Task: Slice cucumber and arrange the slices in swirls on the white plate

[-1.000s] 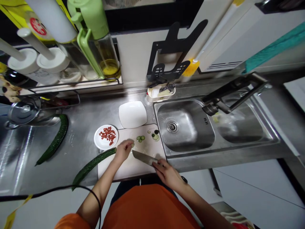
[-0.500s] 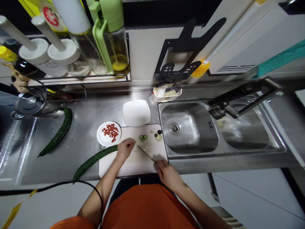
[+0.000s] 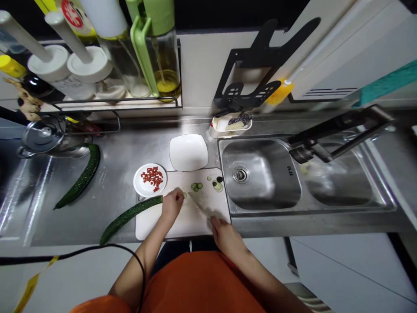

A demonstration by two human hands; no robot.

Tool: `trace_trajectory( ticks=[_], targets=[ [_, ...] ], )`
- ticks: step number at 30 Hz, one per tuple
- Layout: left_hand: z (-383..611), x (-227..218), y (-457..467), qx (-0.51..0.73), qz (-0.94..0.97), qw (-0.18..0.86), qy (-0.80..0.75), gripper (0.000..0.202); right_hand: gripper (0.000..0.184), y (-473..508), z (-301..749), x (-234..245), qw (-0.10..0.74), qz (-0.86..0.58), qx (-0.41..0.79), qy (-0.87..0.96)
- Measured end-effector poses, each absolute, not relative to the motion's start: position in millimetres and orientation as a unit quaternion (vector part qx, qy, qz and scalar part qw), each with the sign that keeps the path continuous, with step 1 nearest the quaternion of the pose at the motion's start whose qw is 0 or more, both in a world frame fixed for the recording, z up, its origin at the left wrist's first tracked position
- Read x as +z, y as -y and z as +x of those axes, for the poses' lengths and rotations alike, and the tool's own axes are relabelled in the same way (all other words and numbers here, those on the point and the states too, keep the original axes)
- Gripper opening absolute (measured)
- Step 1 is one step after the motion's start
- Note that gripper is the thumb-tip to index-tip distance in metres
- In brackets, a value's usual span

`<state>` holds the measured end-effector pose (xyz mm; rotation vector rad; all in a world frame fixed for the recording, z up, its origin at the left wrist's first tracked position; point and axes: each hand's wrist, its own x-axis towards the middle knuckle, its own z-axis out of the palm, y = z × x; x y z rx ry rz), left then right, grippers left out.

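Note:
My left hand [image 3: 172,204] is closed in a pinch over the white cutting board [image 3: 151,221]. At its fingertips is a small pale-green cucumber slice [image 3: 184,195]. The long dark-green cucumber [image 3: 130,216] reaches from the counter onto the board, its cut end beside my left wrist. My right hand [image 3: 226,237] is wrapped round the handle of a knife [image 3: 199,205], whose blade points up and left, close to the slice. Behind the blade lie several cucumber slices [image 3: 196,187]. More cut pieces [image 3: 217,186] rest at the board's right edge.
A plate of chopped red pieces [image 3: 138,187] touches the board's left corner; a white square plate [image 3: 188,152] stands behind it. On the left lies another cucumber [image 3: 80,180]. The steel sink [image 3: 260,174] is at the right. A black cable [image 3: 107,246] crosses near my left arm.
The slice at my left fingertips now shows its round face, where before it looked edge-on. The knife stays in my right hand with little movement. The whole view has shifted slightly.

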<state>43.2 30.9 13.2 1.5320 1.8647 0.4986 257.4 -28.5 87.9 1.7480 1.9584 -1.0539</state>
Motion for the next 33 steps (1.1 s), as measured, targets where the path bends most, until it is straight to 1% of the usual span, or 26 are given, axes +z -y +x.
trace_trajectory(
  ticks=[4,9,20,27,33],
  targets=[
    [43,11,-28,0.201,0.582,0.328,-0.716,0.014,0.026,25,244,97,0.174,0.607,-0.356,-0.689],
    [43,9,-27,0.208,0.585,0.32,-0.715,0.018,0.034,23,235,99,0.191,0.589,-0.363,-0.696],
    [41,9,-30,0.192,0.574,0.323,-0.727,0.015,0.038,22,235,95,0.196,0.586,-0.348,-0.705],
    [41,9,-31,0.182,0.58,0.321,-0.727,0.016,0.036,20,234,95,0.193,0.587,-0.36,-0.699],
    [40,10,-32,0.179,0.58,0.322,-0.727,0.015,0.041,19,230,95,0.198,0.591,-0.367,-0.691]
  ],
)
